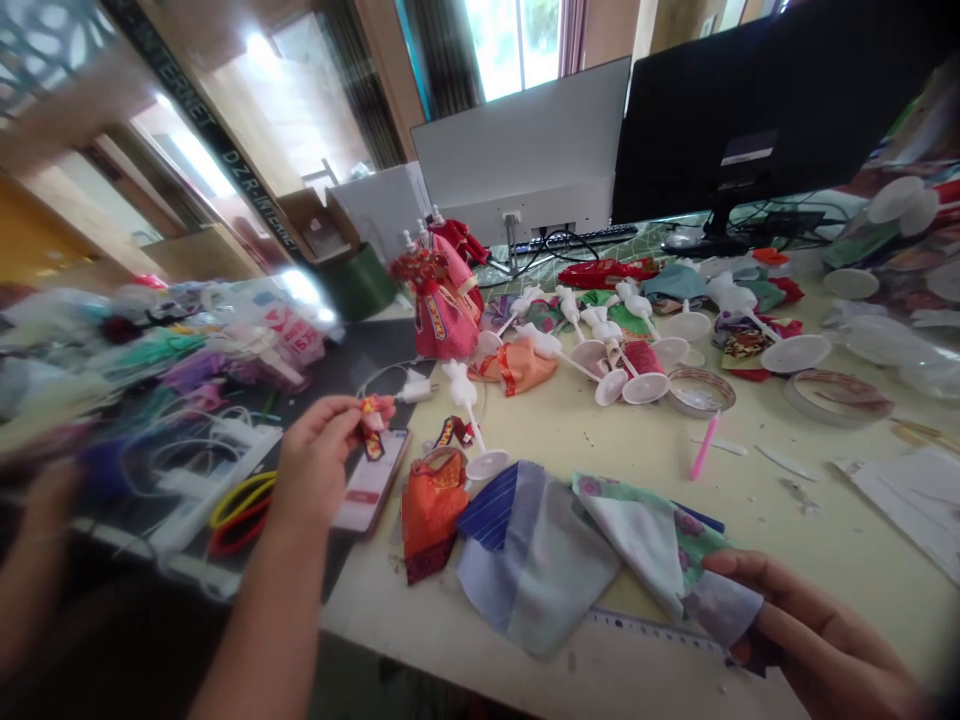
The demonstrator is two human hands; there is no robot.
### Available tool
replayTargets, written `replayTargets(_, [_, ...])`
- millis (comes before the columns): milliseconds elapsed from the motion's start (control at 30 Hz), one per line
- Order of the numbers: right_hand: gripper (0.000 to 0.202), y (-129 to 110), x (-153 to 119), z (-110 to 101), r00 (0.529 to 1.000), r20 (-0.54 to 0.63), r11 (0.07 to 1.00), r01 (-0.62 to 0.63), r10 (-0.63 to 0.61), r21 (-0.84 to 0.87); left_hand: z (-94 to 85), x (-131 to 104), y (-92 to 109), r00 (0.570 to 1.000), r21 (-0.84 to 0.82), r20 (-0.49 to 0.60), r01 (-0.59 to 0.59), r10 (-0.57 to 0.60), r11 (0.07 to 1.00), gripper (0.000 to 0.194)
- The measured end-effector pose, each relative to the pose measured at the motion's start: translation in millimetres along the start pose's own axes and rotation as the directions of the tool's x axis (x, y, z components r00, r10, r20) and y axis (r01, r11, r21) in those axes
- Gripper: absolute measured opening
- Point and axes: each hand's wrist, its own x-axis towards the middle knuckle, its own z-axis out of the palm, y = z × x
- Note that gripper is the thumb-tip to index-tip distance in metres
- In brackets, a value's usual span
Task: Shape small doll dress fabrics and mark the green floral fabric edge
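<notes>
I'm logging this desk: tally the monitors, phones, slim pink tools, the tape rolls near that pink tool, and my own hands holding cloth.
Monitors: 2
Phone: 1
Slim pink tool: 1
Tape rolls: 2
Left hand and right hand, holding cloth: 2
Total: 8

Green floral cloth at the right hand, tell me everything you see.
The green floral cloth looks like soft fabric: pale green with purple-pink flowers, and a paler area that may be its reverse. It lies slantwise on the table, a dark blue piece showing past its far edge. The right hand touches its right end, where it grips a lilac piece that may be joined on.
</notes>
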Motion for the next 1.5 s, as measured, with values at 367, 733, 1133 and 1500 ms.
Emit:
replayTargets(367, [0.036, -0.6, -1.1, -3.6, 0.999, -0.001, 0.999, 0.037, -0.037, -0.02, 11.3, 40.5, -39.7, 0.927, 0.414, 0.297, 0.091, -0.228, 0.906, 0.031])
replayTargets(733, [0.034, -9.8, -3.6, 14.7, 0.999, 0.015, 0.994, 0.049, -0.048, -0.094, 36.3, -12.2, -17.8, 0.874, 0.619, 0.477, -0.26, -0.091, 0.741, 0.032])
replayTargets(1133, [0.033, -14.3, -5.4, 33.0, 0.96, 0.176, 0.943, 0.255, -0.219, -0.215, 127.8, -162.2, -40.8, 0.502, 0.16, 0.828, -0.64, 0.25, 0.751, 0.041])
replayTargets(1500, [0.03, -3.9, -3.1, 22.4, 0.969, 0.226, 0.993, 0.109, -0.098, -0.036, 117.2, -134.8, -40.5, 0.313, 0.023, 0.723, 0.88, -0.616, 0.475, 0.024])
